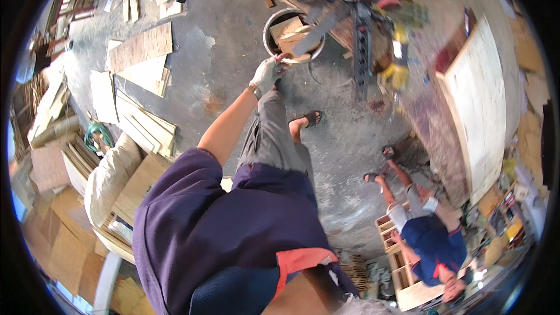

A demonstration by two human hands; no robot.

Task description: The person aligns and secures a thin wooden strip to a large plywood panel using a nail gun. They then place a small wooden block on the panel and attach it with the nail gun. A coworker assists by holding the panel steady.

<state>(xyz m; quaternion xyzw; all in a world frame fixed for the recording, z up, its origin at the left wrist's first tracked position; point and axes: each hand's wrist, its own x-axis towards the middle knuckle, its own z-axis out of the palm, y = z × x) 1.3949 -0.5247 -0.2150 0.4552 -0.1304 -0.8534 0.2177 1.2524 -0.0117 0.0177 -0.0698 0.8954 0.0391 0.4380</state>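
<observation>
My left hand (266, 74), in a pale work glove with bare fingertips, reaches forward to the near rim of a round metal bucket (268, 32). Its fingers are bent at that rim and appear to grip it. Inside the bucket lie several wood offcuts (290, 30), and a long grey strip (319, 32) slants across its right side. My right hand is outside the picture.
Plywood sheets (143, 46) lie on the floor at left, near a white sack (111, 178). Right of the bucket are a dark perforated metal rail (361, 52) and yellow tools (399, 61). A large board (478, 99) leans at right. A seated co-worker (434, 248) is at lower right.
</observation>
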